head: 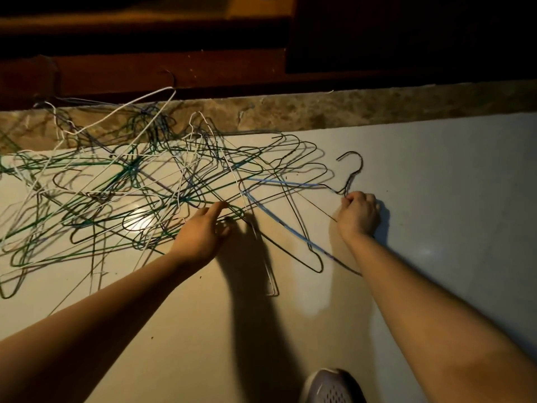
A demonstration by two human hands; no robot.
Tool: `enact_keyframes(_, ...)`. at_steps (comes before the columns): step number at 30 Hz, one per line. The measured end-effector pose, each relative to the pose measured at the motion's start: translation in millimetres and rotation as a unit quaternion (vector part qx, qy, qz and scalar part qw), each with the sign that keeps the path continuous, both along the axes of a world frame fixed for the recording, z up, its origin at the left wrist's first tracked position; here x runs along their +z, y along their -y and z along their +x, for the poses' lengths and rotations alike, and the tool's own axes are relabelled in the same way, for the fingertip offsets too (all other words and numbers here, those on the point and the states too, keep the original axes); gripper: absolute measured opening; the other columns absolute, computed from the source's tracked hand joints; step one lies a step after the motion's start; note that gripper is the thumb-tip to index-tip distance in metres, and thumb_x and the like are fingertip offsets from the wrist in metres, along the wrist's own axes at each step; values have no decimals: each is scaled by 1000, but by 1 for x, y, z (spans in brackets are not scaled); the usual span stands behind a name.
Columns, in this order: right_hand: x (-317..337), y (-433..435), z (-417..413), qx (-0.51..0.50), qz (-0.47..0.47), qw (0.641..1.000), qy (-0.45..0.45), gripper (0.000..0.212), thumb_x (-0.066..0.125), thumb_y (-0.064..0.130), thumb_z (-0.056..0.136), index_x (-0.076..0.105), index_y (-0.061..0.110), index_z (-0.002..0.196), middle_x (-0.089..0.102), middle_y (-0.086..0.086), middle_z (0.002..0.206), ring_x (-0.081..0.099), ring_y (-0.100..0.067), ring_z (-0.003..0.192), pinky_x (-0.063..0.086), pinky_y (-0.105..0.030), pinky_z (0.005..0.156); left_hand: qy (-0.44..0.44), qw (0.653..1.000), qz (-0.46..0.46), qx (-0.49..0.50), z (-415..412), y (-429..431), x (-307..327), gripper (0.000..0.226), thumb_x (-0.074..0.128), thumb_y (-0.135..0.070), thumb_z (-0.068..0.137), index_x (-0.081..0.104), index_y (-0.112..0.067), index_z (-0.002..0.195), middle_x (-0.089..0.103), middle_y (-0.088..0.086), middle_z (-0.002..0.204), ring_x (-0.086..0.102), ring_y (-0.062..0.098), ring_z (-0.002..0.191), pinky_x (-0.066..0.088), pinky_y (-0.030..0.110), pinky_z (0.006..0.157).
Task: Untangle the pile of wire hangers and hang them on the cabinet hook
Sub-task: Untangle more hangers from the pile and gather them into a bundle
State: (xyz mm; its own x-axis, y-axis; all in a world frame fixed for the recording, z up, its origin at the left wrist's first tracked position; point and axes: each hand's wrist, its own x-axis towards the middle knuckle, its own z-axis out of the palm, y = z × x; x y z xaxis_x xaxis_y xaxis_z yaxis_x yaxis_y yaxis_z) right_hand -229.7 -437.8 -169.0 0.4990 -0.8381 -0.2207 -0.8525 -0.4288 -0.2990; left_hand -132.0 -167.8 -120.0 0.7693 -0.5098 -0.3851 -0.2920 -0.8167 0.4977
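Around the pile of wire hangers (116,184): a pale tiled floor (436,184) beneath it, a mottled stone strip (319,109) behind it, a dark wood cabinet (203,71) beyond that, and a shoe (334,385) well in front. We note green, white and dark wires crossing one another. Several lie over the left end of a blue hanger (290,184) at the pile's right edge. The right hand (359,213), right of the pile, is clenched round this hanger's neck, just below its hook. The left hand (203,231), fingers straight, rests flat on the pile's near-right edge and grasps nothing.
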Motion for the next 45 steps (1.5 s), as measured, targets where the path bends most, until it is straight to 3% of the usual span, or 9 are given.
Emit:
enact_keyframes(7,29,16,-41,-103,89,962,238,13,51,11,92,60,3,97,56,-6,86,49,-19,80,32,-16,57,-28,1000,2,9,1,18,-4,53,52,-30,92,33,-19,140,48,15,135,49,30,120,41,36,95)
enact_keyframes(10,51,19,-50,-125,94,939,305,9,56,9,90,62,4,94,56,1,76,51,-9,71,36,-3,56,-25,1000,6,10,2,28,-3,53,52,-33,92,34,-19,140,50,17,132,51,32,117,42,38,94)
enact_keyframes(15,91,1,-37,-105,140,920,349,20,64,10,83,57,21,69,53,7,63,47,-7,60,40,-26,64,-13,999,-34,13,-7,50,18,51,48,-40,93,36,-20,138,53,15,127,56,30,109,44,38,88)
enact_keyframes(20,143,-40,-14,-80,266,881,383,22,63,10,84,55,21,67,49,2,55,40,-8,44,30,-24,46,-167,963,-209,37,-12,56,84,45,52,-36,91,39,-32,134,64,3,113,61,23,100,49,39,90)
enact_keyframes(23,176,-80,6,-13,353,864,358,18,56,8,89,53,18,74,48,0,56,42,-6,42,34,-21,42,-197,943,-265,26,-14,48,127,50,55,-34,89,35,-38,136,65,-1,104,63,18,98,51,41,86)
enact_keyframes(29,223,-155,46,120,432,849,281,19,45,1,91,57,12,102,64,-12,96,60,-21,83,47,-25,62,-249,905,-332,89,7,9,191,34,48,-22,95,47,-30,128,65,7,109,64,21,95,49,36,80)
enact_keyframes(35,234,-210,71,202,478,821,237,18,49,0,91,57,10,104,58,-1,80,54,-8,66,46,-18,59,-211,882,-384,174,21,-55,205,21,48,-13,95,63,-23,85,69,-8,76,63,9,79,50,27,74)
enact_keyframes(39,221,-240,89,269,487,797,234,23,50,-2,90,59,13,104,59,0,85,55,-7,70,47,-15,62,-190,861,-421,214,29,-94,192,15,50,-9,93,62,-12,84,66,4,82,64,12,77,55,24,72)
enact_keyframes(45,144,-233,112,342,315,879,103,20,57,13,90,67,10,107,65,-4,99,55,-15,90,43,-24,77,-163,833,-404,341,46,-145,159,17,50,-9,93,61,-10,80,53,7,68,62,6,54,57,26,64)
